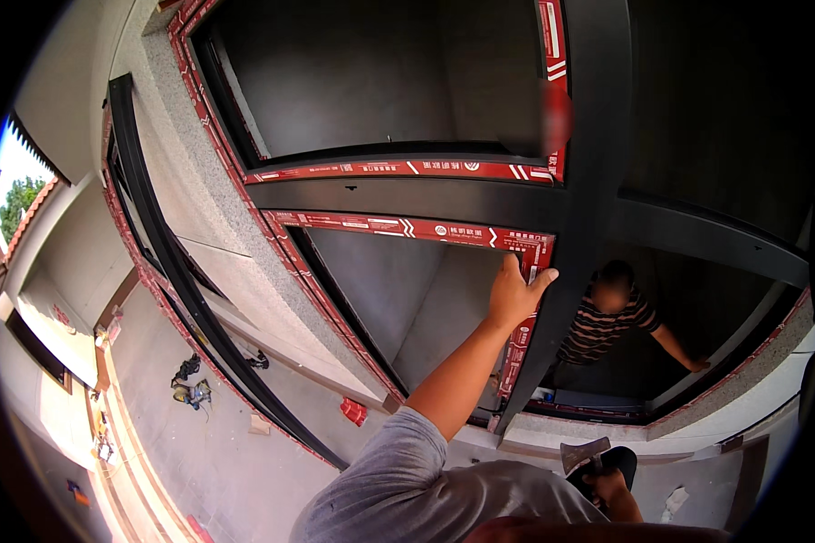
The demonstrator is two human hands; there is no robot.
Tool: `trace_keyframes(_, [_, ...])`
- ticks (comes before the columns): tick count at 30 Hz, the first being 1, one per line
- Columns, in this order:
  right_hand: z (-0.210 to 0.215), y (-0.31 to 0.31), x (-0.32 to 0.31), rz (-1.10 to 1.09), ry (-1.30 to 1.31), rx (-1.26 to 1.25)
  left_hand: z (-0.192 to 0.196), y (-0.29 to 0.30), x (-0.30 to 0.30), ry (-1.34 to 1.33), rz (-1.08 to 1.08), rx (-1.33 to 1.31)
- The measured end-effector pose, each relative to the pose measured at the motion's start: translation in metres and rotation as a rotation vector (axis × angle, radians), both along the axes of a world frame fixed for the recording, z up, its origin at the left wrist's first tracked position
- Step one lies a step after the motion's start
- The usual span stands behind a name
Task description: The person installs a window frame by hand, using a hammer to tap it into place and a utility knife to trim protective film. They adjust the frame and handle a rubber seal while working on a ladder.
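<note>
Against the upright bar of the black window frame (570,271), edged in red protective film, the left hand (514,294) is pressing flat, fingers spread, while the right hand (607,489) is gripping a hatchet (585,452) low.

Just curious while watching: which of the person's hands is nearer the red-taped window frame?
Left. The left hand rests on the red-taped window frame; the right hand is low by the body, gripping a hatchet.

The window frame (480,195) fills the centre. The left hand (516,294) rests on its upright bar, just below the crossbar. A co-worker (607,321) stands behind the frame at three o'clock of that hand. The right hand (607,484) holds a hatchet (584,452) at five o'clock. Tools (190,385) lie on the floor at eight o'clock.
</note>
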State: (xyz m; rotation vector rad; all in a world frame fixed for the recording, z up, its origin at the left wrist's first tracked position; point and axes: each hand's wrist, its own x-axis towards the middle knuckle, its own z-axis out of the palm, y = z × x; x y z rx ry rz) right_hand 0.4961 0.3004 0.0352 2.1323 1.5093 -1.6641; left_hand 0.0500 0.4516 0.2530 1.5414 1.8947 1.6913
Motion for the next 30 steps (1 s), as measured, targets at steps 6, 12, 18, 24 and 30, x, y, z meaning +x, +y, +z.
trace_keyframes(6, [-0.006,-0.003,0.003,-0.062,0.025,-0.037,0.003,0.001,0.005,-0.029,-0.011,-0.071])
trace_keyframes(12, [-0.041,0.003,0.009,-0.085,0.046,-0.069,-0.008,0.005,-0.005,0.043,0.065,-0.042])
trace_keyframes(18, [-0.033,-0.004,0.013,-0.121,0.031,-0.049,-0.008,0.007,0.000,0.017,0.024,-0.021])
trace_keyframes(24, [-0.020,-0.016,0.011,-0.145,0.067,-0.016,-0.007,0.007,-0.002,0.064,0.070,-0.053])
trace_keyframes(30, [-0.014,-0.017,0.013,-0.122,0.035,-0.006,-0.009,0.007,-0.005,0.093,0.072,-0.007])
